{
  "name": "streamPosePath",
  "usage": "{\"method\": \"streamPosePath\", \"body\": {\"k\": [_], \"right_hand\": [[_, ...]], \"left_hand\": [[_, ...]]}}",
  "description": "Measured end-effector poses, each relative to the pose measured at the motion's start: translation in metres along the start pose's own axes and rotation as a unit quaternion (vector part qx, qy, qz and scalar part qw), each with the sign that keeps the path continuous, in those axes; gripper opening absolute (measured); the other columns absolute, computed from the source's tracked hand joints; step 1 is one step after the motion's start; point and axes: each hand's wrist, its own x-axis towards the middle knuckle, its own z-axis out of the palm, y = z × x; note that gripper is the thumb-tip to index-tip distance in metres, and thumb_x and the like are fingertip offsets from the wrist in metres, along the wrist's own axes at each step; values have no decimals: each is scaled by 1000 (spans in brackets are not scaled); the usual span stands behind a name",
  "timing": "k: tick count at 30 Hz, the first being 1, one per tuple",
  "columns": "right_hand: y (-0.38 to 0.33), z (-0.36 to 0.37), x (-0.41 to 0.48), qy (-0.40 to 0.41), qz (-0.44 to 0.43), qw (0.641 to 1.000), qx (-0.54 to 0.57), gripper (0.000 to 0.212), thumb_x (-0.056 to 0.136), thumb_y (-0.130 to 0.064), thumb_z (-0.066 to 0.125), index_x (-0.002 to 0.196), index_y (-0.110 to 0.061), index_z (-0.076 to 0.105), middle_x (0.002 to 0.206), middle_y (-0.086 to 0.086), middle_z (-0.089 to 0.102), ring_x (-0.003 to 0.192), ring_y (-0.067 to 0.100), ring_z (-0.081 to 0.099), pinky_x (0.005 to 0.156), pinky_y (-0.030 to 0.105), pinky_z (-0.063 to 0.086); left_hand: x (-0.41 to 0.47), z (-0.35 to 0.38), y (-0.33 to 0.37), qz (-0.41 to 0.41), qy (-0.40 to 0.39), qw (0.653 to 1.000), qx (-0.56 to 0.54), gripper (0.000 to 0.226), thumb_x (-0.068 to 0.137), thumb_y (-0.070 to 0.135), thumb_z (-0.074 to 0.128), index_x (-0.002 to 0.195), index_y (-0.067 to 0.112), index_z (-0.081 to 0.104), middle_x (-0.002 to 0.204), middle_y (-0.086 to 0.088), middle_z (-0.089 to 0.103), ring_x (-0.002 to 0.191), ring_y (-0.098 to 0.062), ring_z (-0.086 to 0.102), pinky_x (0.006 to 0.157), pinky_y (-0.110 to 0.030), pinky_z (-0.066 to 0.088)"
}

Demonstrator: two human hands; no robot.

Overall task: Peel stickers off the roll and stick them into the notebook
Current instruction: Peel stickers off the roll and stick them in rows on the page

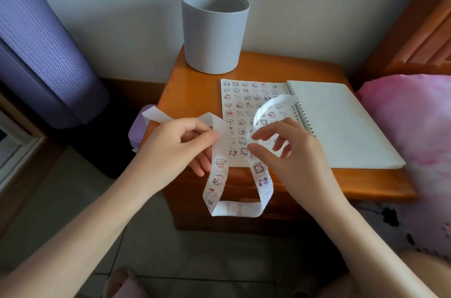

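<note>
Both left hand [178, 148] and right hand [291, 153] pinch the sticker strip [217, 176], whose loop hangs between their fingers [207, 136].

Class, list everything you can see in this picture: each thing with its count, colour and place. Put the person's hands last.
sticker strip: one, white with cartoon stickers, looped in front of the nightstand
notebook: one, white, spiral-bound, open on the nightstand; left page full of stickers, right page blank
bin: one, grey, back left of the nightstand
nightstand: one, orange-brown wood, centre
curtain: one, purple, left
bedding: pink, right edge
left hand: pinches the strip
right hand: pinches the strip further along
</note>
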Motion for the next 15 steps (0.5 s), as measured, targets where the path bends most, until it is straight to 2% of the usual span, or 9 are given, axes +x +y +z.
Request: {"method": "streamPosePath", "body": {"k": [4,7,9,11,13,15], "right_hand": [[-2,1,0,-40,3,999,6,12,82,-20,71,88,-29,65,92,-17,55,83,-8,52,68,3,42],[-4,-6,-7,-54,12,998,0,14,84,-13,67,86,-27,66,82,-23,56,81,-15,51,67,0,40],[-8,-16,-14,-65,23,998,1,7,84,-19,67,86,-25,69,72,-22,59,75,-12,54,65,2,42],[-17,-26,-21,-119,37,992,-9,11,85,-31,64,92,-27,71,65,-15,64,67,-6,59,64,7,46],[-26,-28,-25,-214,46,973,-73,23,88,-46,54,105,-36,66,67,-15,64,65,0,62,71,14,52],[-31,-28,-27,-267,20,951,-155,34,91,-53,44,123,-43,53,73,-18,56,73,-1,57,83,21,50]], "left_hand": [[1,1,-1,0,3,1000,7,13,90,20,57,88,11,67,70,-5,71,53,-14,66,46,-18,52],[2,0,-2,-2,6,1000,4,13,90,20,58,88,11,67,71,-4,71,53,-13,66,46,-17,52],[3,0,-1,-2,5,1000,5,12,90,20,57,88,14,67,72,0,72,55,-13,67,46,-16,51],[2,1,-1,1,4,1000,9,11,90,21,57,87,16,66,74,4,71,56,-11,68,46,-15,51],[2,2,-1,2,6,1000,7,11,90,21,57,87,16,66,73,4,71,56,-10,68,47,-15,51],[3,3,-1,5,9,1000,6,11,90,22,57,88,15,66,69,3,71,55,-10,67,48,-16,53]]}}
